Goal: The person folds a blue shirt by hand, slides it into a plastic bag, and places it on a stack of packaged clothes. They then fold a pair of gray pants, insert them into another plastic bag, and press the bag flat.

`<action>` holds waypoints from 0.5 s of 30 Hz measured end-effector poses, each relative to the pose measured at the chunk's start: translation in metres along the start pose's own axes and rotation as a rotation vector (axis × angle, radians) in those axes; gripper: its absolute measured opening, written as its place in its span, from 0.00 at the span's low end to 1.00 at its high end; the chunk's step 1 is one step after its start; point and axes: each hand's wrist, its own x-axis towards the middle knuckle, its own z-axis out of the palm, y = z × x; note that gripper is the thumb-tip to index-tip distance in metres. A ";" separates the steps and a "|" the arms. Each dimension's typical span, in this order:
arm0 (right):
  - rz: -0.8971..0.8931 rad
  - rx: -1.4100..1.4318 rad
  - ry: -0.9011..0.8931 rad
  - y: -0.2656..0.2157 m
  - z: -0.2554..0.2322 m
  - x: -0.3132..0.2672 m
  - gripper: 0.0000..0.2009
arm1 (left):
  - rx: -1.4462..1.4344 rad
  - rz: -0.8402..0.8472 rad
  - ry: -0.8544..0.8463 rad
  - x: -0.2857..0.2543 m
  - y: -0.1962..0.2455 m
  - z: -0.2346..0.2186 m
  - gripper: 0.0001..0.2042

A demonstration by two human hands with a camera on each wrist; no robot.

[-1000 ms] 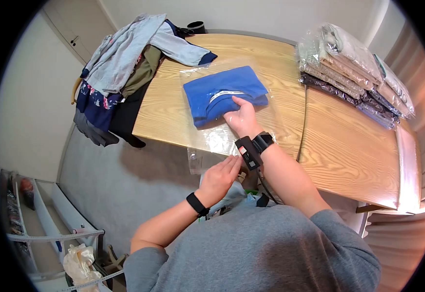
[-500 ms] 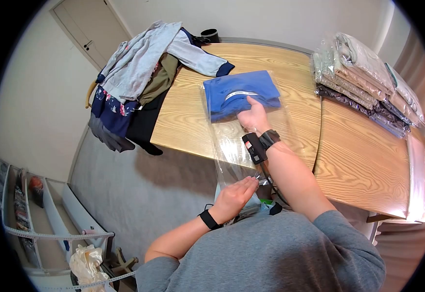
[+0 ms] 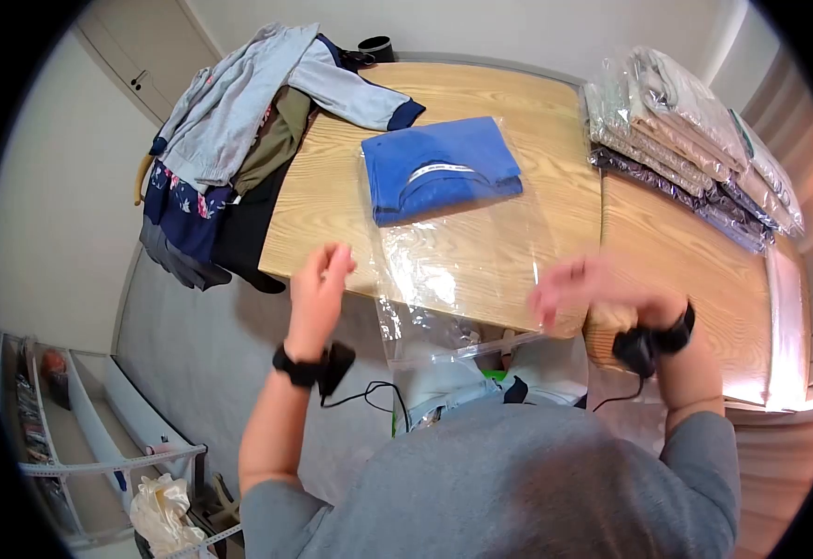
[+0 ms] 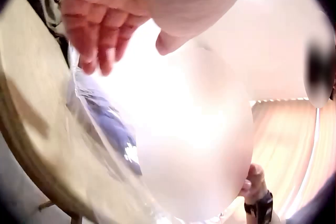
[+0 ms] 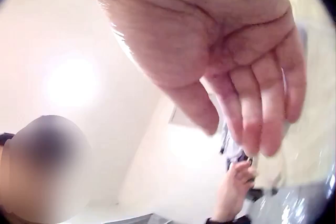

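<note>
Since the clear bag (image 3: pixel 462 256) overhangs the near edge of the desk (image 3: pixel 313 210), a snag could drop the shirt (image 3: pixel 444 186); left hand (image 3: pixel 316 296) and right hand (image 3: pixel 579 287), fingers loosely extended, hold nothing.

From head view I see grey sweatshirt (image 3: pixel 225 112) draped over olive garment (image 3: pixel 276 149) and navy floral garment (image 3: pixel 178 210), one sleeve lying on surface (image 3: pixel 313 191). Black container (image 3: pixel 380 54) at far edge. Stack of plastic-bagged folded garments (image 3: pixel 686 126) right, near curtain (image 3: pixel 774 456). Door (image 3: pixel 150 61) upper left. Cream cloth (image 3: pixel 159 512) lower left.
</note>
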 end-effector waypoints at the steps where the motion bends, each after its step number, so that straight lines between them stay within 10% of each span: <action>1: 0.025 -0.123 0.277 -0.017 -0.014 0.001 0.12 | -0.088 -0.146 -0.060 0.023 -0.007 0.003 0.15; 5: 0.063 0.031 0.908 0.017 -0.089 0.057 0.18 | -0.169 -0.619 -0.270 0.084 -0.021 0.017 0.26; 7: 0.250 0.331 0.825 0.031 -0.108 0.080 0.17 | -0.130 -0.600 -0.313 0.097 -0.033 0.022 0.28; 15: 0.295 0.093 0.703 0.054 -0.121 0.099 0.09 | -0.104 -0.568 -0.439 0.094 -0.057 0.021 0.11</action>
